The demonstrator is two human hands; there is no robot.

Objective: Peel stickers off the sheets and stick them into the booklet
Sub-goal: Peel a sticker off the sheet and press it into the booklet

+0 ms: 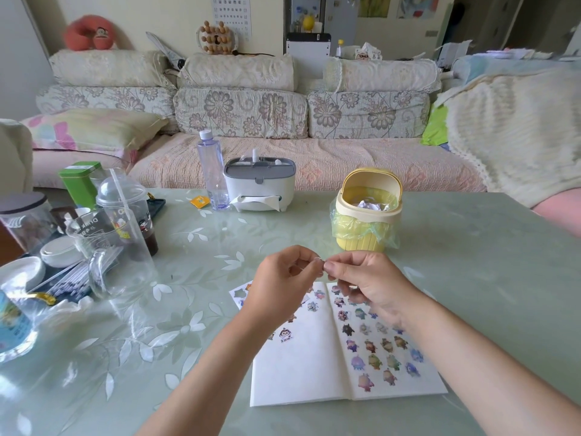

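Observation:
An open white booklet [301, 369] lies on the table in front of me, its right page covered with several small cartoon stickers and a few on the left page. A sticker sheet [240, 295] peeks out from under my left wrist at the booklet's top left. Above the booklet my left hand [281, 280] and my right hand [361, 283] meet fingertip to fingertip, both pinching a tiny, thin, almost transparent piece [320, 266] between them. Whether it is a sticker or backing I cannot tell.
A small yellow bin [366, 228] with a plastic liner stands just behind my hands. A grey-and-white tissue box [259, 187] and a clear bottle [212, 171] sit farther back. Cups, a glass mug [116, 256], jars and dishes crowd the table's left side. A sofa lies beyond.

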